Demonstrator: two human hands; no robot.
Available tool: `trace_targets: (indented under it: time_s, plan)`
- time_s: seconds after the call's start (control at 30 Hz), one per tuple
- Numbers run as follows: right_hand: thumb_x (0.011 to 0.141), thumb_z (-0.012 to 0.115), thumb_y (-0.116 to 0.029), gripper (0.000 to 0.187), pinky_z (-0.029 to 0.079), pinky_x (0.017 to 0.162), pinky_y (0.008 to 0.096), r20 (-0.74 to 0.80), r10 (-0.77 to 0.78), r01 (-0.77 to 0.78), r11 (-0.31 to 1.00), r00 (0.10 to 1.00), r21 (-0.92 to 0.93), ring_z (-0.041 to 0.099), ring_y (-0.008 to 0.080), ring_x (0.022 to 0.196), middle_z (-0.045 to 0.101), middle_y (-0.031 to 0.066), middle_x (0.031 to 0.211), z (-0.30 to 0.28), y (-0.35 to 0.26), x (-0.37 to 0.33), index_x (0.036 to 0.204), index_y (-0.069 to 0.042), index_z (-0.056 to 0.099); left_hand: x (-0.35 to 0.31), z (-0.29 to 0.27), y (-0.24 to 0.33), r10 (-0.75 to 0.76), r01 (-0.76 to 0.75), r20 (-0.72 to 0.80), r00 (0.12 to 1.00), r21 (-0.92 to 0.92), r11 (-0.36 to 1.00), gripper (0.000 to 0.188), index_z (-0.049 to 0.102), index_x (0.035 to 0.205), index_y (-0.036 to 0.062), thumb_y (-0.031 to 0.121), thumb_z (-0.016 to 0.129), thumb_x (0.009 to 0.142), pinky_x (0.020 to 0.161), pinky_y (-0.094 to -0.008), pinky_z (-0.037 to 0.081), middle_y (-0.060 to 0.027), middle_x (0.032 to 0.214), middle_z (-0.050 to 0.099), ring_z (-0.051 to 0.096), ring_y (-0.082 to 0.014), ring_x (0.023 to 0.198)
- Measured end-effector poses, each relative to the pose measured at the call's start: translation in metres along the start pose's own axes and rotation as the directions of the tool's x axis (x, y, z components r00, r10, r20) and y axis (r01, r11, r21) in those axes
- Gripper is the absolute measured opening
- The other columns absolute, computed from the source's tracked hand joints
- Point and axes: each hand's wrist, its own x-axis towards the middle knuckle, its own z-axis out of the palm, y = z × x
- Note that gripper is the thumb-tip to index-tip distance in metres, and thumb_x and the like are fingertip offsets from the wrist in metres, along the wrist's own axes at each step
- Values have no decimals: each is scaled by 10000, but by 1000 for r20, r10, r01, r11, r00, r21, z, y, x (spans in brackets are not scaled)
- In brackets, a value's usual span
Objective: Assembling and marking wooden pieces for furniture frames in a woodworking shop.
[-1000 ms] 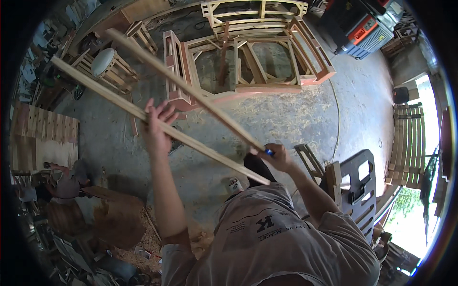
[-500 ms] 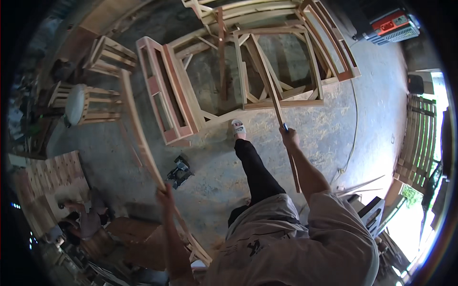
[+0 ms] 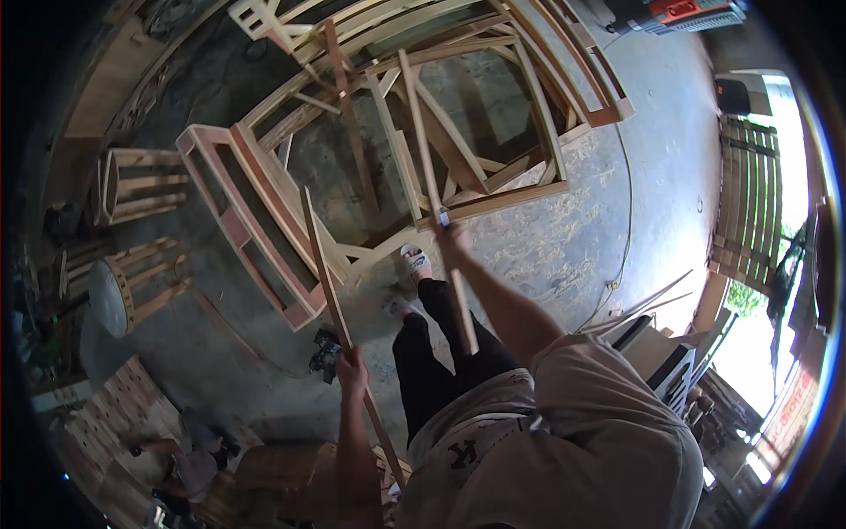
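Through the head camera I have a grey, sawdust-flecked concrete floor (image 3: 586, 234) spreading beneath and around both hands. The big frame of pale and reddish wood (image 3: 507, 204) lies on it, ahead of the hands and reaching out to either side. Left of the left hand and farther out, I see a wooden stool with a round, pale seat (image 3: 111, 295), tipped on its side.

The things in hand are two long, narrow wooden strips, one to each side of the legs. My left hand (image 3: 352, 375) is closed around the reddish-brown strip (image 3: 329, 276); one end points out ahead of the fist, the other runs back beside the body. My right hand (image 3: 452, 236) is wrapped about the lighter brown strip (image 3: 420, 132) — its far end reaches out over the frame in my view, its near end comes back in front of the thigh. I cannot tell whether that strip touches the frame.

A dark, bulky tool (image 3: 323, 355) sits on the floor, just left of the left hand as I see it. Smallest is the little blue-and-silver item (image 3: 443, 215) at the right hand's fingers, too small for me to identify.
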Motion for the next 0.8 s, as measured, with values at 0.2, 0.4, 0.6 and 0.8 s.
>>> trace_targets:
  time_s: [0.2, 0.4, 0.6, 0.8]
  plan:
    - [887, 556, -518, 481, 508, 682, 490, 95, -118, 106, 986, 988, 127, 660, 397, 816, 658, 229, 827, 40, -52, -122, 922, -49, 655, 53, 4, 212, 72, 39, 279, 958, -374, 927, 373, 503, 879, 87, 432, 647, 894, 370, -191, 345, 6, 665, 548, 481, -59, 449]
    - [877, 590, -496, 441, 521, 770, 433, 390, -328, 375, 926, 860, -49, 646, 361, 910, 662, 168, 951, -12, -50, -167, 1038, -89, 643, 89, 13, 289, 238, -151, 322, 916, -273, 950, 164, 557, 754, 28, 102, 697, 799, 509, -263, 402, 27, 695, 568, 522, -69, 594]
    - [845, 503, -620, 595, 540, 766, 455, 653, 267, 377, 640, 708, -670, 683, 349, 836, 709, 130, 875, -178, 106, -161, 891, -67, 718, 99, -18, 264, 135, -161, 307, 942, 62, 985, 141, 617, 705, 2, 117, 684, 752, 519, -298, 435, 0, 653, 591, 559, -90, 598]
    - [870, 514, -470, 468, 530, 737, 477, 563, 65, 272, 827, 824, -493, 661, 388, 855, 681, 205, 879, -235, 201, -149, 878, -41, 698, 8, 9, 221, -29, -106, 390, 921, 321, 941, 243, 604, 878, -42, 142, 712, 762, 596, -339, 527, -101, 747, 673, 666, -194, 662]
